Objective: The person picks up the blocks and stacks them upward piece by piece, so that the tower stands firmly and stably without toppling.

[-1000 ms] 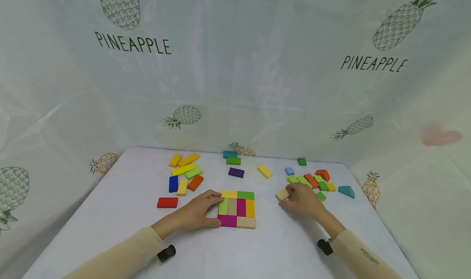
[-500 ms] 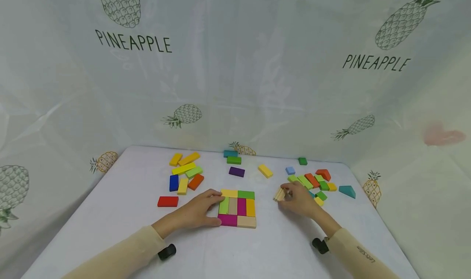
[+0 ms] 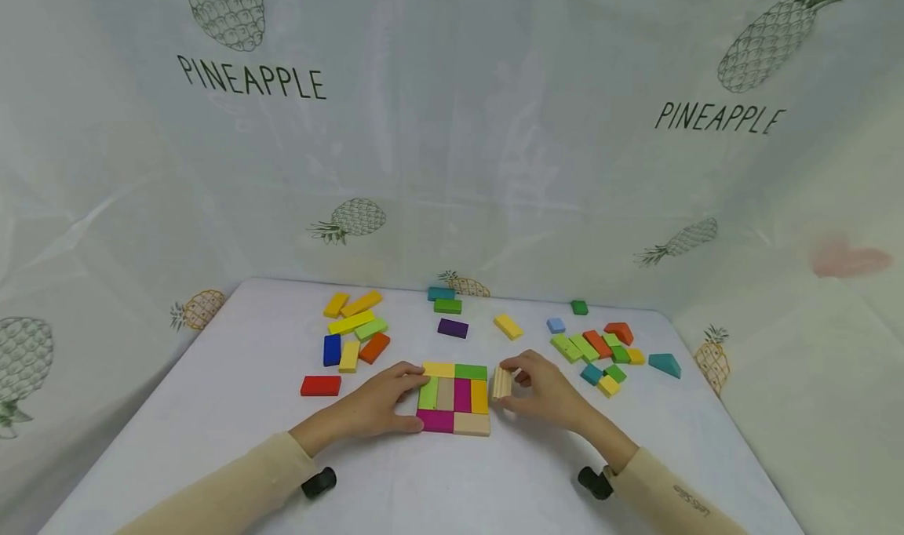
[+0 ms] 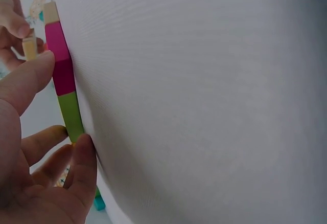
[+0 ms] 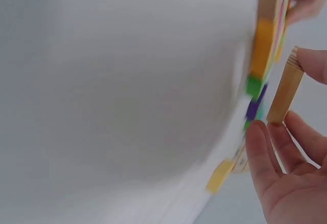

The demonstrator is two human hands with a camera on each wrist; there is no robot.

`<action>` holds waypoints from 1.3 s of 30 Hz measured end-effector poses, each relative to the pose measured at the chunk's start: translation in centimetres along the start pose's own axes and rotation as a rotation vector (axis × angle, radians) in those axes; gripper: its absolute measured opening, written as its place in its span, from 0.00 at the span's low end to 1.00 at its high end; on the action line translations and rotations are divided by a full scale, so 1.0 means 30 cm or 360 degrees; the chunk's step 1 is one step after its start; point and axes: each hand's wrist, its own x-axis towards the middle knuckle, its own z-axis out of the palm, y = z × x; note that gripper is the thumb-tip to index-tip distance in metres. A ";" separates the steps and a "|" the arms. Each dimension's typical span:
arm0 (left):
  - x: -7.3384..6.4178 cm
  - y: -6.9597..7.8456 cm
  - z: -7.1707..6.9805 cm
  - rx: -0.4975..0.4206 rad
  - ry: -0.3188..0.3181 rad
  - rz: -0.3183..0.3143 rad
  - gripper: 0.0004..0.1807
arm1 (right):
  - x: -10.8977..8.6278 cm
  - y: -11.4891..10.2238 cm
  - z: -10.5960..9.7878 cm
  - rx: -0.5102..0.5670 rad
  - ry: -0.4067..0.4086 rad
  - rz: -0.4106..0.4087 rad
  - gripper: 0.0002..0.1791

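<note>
In the head view, a flat rectangle of colored wooden blocks [image 3: 462,395] lies at the table's middle, with yellow, green, magenta, orange and tan pieces fitted edge to edge. My left hand [image 3: 377,403] rests along its left side, thumb at the near magenta block [image 4: 64,75] and fingertips at the far corner by the light green block [image 4: 70,115]. My right hand [image 3: 549,394] pinches a plain wooden block [image 3: 502,383] between thumb and fingers, just right of the rectangle. Layered lines show on that block's end [image 5: 294,58] in the right wrist view.
Loose blocks lie behind on the left, among them a red block [image 3: 321,386] and a blue block [image 3: 332,350]. A purple block [image 3: 453,328] and a yellow block [image 3: 508,327] lie farther back. More are scattered right, including a teal triangle [image 3: 665,365].
My right hand has carried the plain wooden block leftward, up beside the rectangle, and turned it more upright in view. Small teal and yellow blocks behind it are uncovered. My left hand stays put.
</note>
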 end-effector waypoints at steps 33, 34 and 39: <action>0.001 0.005 0.002 -0.0024 0.0007 0.0001 0.41 | 0.040 -0.059 0.105 0.0085 -0.0134 -0.0124 0.32; 0.001 0.006 0.001 -0.0025 0.0006 0.0002 0.41 | 0.041 -0.061 0.104 0.0069 -0.0135 -0.0124 0.32; -0.002 -0.003 -0.001 -0.0041 0.0016 0.0004 0.41 | 0.045 -0.082 0.101 0.0000 -0.0139 -0.0133 0.31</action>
